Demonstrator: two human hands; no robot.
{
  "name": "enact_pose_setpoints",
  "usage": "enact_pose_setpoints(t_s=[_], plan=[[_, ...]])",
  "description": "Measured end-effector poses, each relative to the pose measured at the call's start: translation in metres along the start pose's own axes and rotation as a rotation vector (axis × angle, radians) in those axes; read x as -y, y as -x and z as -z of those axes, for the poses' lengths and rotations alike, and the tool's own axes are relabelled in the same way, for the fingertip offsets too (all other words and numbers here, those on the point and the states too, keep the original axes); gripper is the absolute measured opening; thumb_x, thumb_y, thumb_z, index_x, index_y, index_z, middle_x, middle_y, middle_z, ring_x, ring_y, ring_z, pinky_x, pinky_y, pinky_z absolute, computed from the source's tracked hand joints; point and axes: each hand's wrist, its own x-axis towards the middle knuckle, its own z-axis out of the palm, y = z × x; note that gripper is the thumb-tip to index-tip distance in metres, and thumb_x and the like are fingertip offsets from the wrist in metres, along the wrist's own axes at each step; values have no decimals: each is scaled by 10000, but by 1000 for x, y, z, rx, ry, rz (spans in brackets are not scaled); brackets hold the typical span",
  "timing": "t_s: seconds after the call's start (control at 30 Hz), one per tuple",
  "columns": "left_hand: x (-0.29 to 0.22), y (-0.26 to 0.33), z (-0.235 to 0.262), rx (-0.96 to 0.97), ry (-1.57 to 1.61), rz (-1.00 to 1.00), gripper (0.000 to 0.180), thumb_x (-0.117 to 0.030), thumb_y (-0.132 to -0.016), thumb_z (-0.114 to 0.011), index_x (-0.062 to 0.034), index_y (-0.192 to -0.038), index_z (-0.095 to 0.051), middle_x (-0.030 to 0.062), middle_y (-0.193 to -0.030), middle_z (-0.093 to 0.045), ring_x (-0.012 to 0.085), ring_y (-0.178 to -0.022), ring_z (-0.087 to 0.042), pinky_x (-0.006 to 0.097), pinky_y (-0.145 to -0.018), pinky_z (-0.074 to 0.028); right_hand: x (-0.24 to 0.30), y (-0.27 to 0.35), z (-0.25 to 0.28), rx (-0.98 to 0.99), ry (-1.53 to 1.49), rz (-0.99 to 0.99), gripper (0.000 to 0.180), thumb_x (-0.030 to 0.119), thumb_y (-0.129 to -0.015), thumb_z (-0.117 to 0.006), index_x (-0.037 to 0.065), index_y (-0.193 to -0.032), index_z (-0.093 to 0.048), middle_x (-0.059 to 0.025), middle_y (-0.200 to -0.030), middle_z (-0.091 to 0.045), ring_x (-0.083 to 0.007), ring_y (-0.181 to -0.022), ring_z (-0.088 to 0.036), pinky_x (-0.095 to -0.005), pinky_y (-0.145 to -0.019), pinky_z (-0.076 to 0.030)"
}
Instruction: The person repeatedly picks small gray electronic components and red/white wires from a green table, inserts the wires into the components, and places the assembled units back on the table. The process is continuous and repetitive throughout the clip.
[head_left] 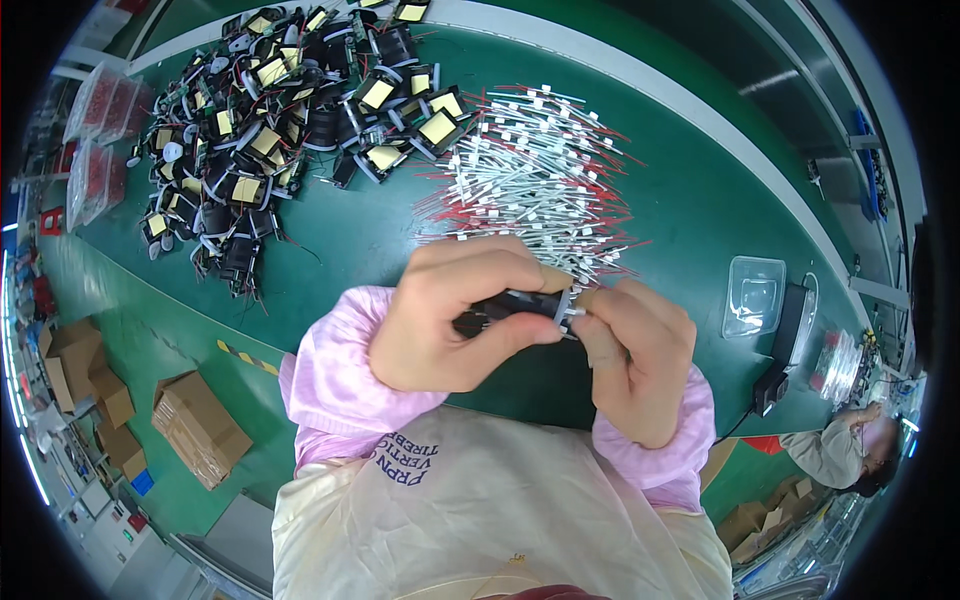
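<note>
Close in front of my chest, my left hand (440,325) is closed around a small black plastic assembly (512,303) with a grey edge. My right hand (640,355) pinches at the right end of that part, where a small white connector (575,312) shows between the fingertips. Much of the assembly is hidden by my fingers. Just beyond my hands lies a heap of short white and red wires (540,175) with white plugs. A large pile of similar black assemblies (320,125) with pale yellow pads and loose leads is at the far left.
A clear plastic tray (753,297) and a black device (790,325) with a cable sit at the right of the green table (690,190). Clear bags (100,180) hang at its left edge. Cardboard boxes (200,428) stand on the floor. Another person (850,450) is at the far right.
</note>
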Motion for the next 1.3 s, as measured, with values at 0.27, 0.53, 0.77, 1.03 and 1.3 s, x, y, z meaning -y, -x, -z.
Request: enact_pose_setpoints(t_s=[0.27, 0.53, 0.77, 1.03, 1.3], plan=[[5, 0, -8, -51, -210, 45, 340, 26, -753, -718, 44, -1083, -638, 174, -970, -661, 266, -881, -647, 326, -760, -503, -10, -12, -8, -26, 51, -133, 69, 19, -801, -681, -28, -838, -648, -84, -604, -528, -214, -490, -500, -333, -469, -381], [41, -7, 35, -575, -1274, 90, 349, 60, -777, -619, -26, -1113, -574, 172, -1066, -556, 365, -1002, -507, 446, -870, -410, -83, -49, 35, -389, -889, -476, 340, 167, -975, -535, -57, -1232, -542, -138, -921, -666, -182, -834, -653, -292, -813, -512], [50, 4, 55, -443, -1450, 636, 361, -4, -759, -683, -99, -1089, -571, 145, -1060, -570, 360, -947, -594, 457, -820, -460, -76, -26, 14, -214, -300, -246, 266, 29, -876, -604, -1, -1140, -605, -124, -1039, -678, -231, -932, -655, -339, -822, -510], [50, 15, 73, -452, -1300, 762, 281, -79, -754, -728, -99, -1017, -634, 178, -911, -617, 392, -850, -628, 438, -750, -497, -30, 27, -51, 456, 87, 191, 121, 43, -762, -683, -2, -863, -633, -98, -848, -591, -274, -795, -607, -377, -653, -514], [26, 2, 57, -674, -393, 305, 268, -109, -865, -634, -26, -1119, -613, 144, -953, -687, 233, -845, -636, 336, -764, -493, -27, 29, -66, 418, 424, 264, 152, 69, -602, -631, 40, -730, -555, -65, -761, -507, -207, -763, -552, -318, -591, -471]])
